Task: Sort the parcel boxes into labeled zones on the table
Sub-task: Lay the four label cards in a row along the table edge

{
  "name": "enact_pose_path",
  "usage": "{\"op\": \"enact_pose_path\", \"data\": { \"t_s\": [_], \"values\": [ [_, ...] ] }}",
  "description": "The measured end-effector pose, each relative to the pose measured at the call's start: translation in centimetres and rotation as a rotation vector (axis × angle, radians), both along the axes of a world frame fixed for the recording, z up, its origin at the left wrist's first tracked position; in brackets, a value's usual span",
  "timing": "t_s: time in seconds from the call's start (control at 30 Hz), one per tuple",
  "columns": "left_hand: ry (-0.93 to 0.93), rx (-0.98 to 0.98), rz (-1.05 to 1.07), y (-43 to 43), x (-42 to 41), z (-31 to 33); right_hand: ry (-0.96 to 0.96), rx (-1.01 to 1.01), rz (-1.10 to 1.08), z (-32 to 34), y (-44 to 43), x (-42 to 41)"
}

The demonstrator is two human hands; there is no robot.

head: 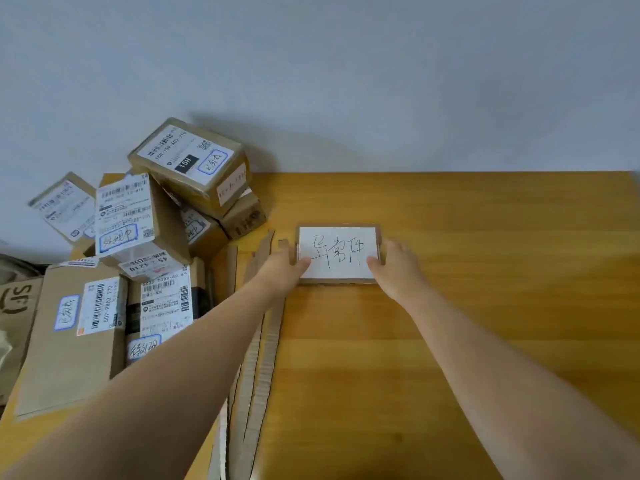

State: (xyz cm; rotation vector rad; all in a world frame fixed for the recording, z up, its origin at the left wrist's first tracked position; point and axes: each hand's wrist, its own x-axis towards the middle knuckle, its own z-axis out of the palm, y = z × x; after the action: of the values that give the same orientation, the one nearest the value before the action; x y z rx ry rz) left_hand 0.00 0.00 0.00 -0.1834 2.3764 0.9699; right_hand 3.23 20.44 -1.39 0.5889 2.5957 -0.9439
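Both your thumbs sit on top of the white label card, your left hand and right hand pinching its two sides with arms stretched out, the card lying flat on the wooden table, the parcel boxes piled far left.

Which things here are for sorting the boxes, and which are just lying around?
For the job: boxes, card held by left hand and right hand, table, strips (maybe dividers).
Lying around: printed carton, far left.
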Motion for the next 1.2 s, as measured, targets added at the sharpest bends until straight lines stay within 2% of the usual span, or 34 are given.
{"op": "enact_pose_path", "data": {
  "t_s": [0.13,0.27,0.4,0.53,0.73,0.8,0.93,1.2],
  "values": [
    [-0.065,0.071,-0.024,0.1,-0.8,-2.0,-0.088,-0.137,-0.211,-1.6,0.0,-0.3],
    [-0.085,0.034,-0.007,-0.3,-1.6,-3.6,-0.099,-0.235,-0.334,-2.3,-0.6,-1.1],
    [-0.078,-0.047,0.028,-0.3,-1.5,-4.3,-0.132,-0.289,-0.381,-2.5,-1.4,-1.6],
    [-0.065,-0.067,0.040,-0.2,-1.5,-4.6,-0.108,-0.432,-0.420,-2.0,-2.2,-1.6],
    [-0.023,-0.027,0.028,-1.1,-0.6,-2.6,0.032,-0.578,-0.416,0.6,-2.1,-0.8],
    [0.017,-0.007,0.089,-1.3,0.0,-1.0,0.075,-0.606,-0.419,1.9,-1.4,-0.4],
    [0.078,0.140,0.216,-1.3,1.2,3.3,0.136,-0.627,-0.397,5.3,0.7,0.7],
    [0.065,0.608,0.237,1.3,5.2,10.7,0.240,-0.795,-0.241,11.0,3.3,3.7]
  ]
}}
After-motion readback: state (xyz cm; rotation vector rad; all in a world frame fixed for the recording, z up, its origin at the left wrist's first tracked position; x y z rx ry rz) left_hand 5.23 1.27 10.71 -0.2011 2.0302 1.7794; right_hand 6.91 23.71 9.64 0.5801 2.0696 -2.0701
